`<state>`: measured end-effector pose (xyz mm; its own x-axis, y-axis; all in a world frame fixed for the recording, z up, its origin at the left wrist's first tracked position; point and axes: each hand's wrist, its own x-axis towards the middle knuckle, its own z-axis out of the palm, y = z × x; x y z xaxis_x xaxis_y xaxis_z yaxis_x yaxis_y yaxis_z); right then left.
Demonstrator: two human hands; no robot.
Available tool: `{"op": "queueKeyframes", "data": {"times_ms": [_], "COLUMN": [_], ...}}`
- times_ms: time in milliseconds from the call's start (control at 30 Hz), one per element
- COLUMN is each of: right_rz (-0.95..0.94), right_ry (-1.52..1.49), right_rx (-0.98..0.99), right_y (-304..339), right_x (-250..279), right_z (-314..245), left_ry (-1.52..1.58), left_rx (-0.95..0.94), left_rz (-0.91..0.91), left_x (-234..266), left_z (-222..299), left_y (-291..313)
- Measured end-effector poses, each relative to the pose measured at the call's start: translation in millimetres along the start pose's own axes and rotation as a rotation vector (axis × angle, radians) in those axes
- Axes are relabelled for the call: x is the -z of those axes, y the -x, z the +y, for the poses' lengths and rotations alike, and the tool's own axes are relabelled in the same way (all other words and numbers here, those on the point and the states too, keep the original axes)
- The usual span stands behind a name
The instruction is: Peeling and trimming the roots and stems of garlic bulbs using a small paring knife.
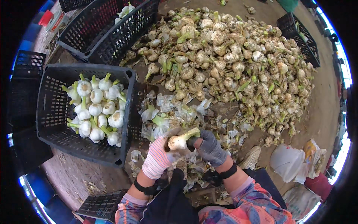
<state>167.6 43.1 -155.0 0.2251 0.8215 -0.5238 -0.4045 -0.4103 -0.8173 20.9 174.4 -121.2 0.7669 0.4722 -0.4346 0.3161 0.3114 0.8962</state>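
A garlic bulb (178,142) with dirty outer skin and a short pale green stem is held up in front of me. My left hand (158,155), in a pink-and-white striped glove, is closed round the bulb from the left. From the right, my right hand (213,148), in a dark grey glove, has its fingers curled against the bulb by its stem; whether they also hold a small tool is hidden. Left of my hands, a black plastic crate (50,130) holds several clean white garlic bulbs (96,109). Peeled garlic skins (164,104) litter the ground just beyond my hands.
A large heap of unpeeled garlic (231,63) spreads ahead and to the right. Another black crate (112,33) stands at the far left, and one more crate (298,39) is at the far right. A white bucket (287,160) lies near my right shoe (250,157).
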Motion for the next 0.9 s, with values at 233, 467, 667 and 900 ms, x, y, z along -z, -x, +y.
{"op": "queueKeyframes", "data": {"times_ms": [233,467,667,900], "right_rz": [0.230,0.297,0.223,-0.007], "right_ry": [0.021,0.159,0.109,0.914], "right_rx": [0.235,0.332,0.148,0.199], "right_y": [0,7,-5,-32], "right_x": [-32,-24,-17,-10], "right_z": [-11,2,-6,37], "left_ry": [0.525,0.116,0.383,0.133], "left_rx": [0.119,0.216,0.142,0.288], "left_rz": [0.000,-0.057,-0.164,-0.252], "left_x": [12,11,21,13], "left_z": [-11,20,0,-1], "left_y": [0,0,8,8]}}
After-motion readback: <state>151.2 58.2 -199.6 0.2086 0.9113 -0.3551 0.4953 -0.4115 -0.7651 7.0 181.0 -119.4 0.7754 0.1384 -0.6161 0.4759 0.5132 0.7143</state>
